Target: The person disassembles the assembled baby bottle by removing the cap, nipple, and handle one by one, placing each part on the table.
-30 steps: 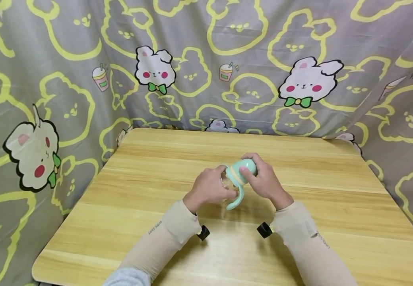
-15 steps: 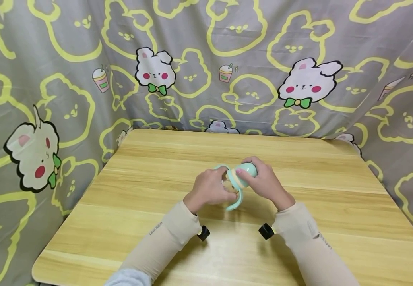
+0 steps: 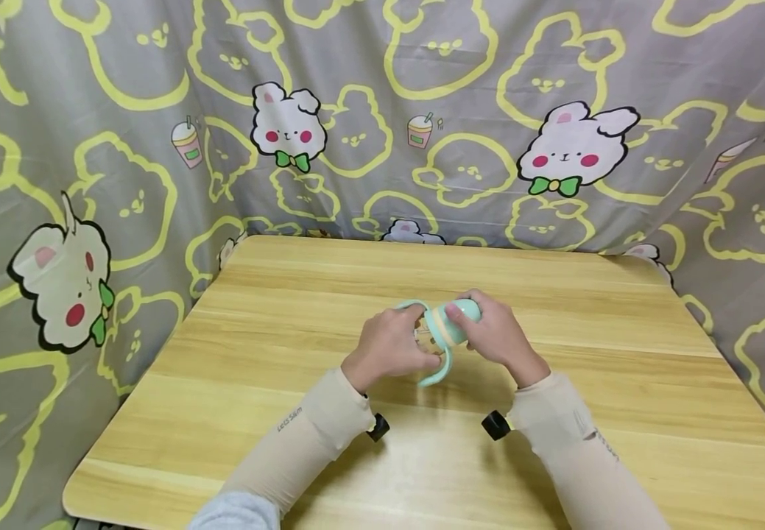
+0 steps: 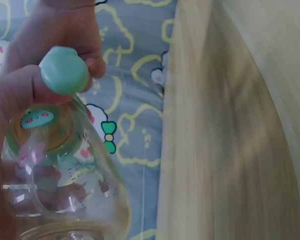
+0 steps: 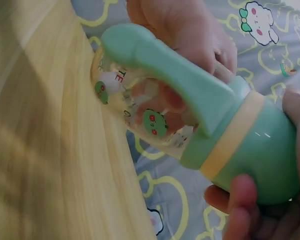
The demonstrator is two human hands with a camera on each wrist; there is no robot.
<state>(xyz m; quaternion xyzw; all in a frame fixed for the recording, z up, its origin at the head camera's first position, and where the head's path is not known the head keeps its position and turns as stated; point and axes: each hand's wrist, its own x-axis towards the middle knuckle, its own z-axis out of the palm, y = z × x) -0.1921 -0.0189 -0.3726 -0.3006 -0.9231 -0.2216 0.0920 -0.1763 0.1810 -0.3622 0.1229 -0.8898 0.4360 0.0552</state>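
Clamped on from both ends, the two-handled baby bottle sat firmly in a double grip: on my head feed the left hand gripped its clear body, and the right hand gripped its mint domed cap.

Nearest to me were the left beige sleeve and the right beige sleeve, with a pale grey cuff at the lower end of the left one. Small black blocks jutted from the inner sides of the wrists.

Past them, I had the bottle over the middle of the wood-grain table, tilted, with its cap up and to the right. My right wrist feed gave me the near handle most clearly, reaching back from the mint collar along the body, where small green characters were printed. A cream band ran between collar and cap, and the right fingers curled around that cap. On the left wrist feed I made out a pale tube inside the body, though I could not tell where it ended.

Behind the table's far edge hung a grey curtain printed with yellow outlines, white rabbits and pink drink cups.
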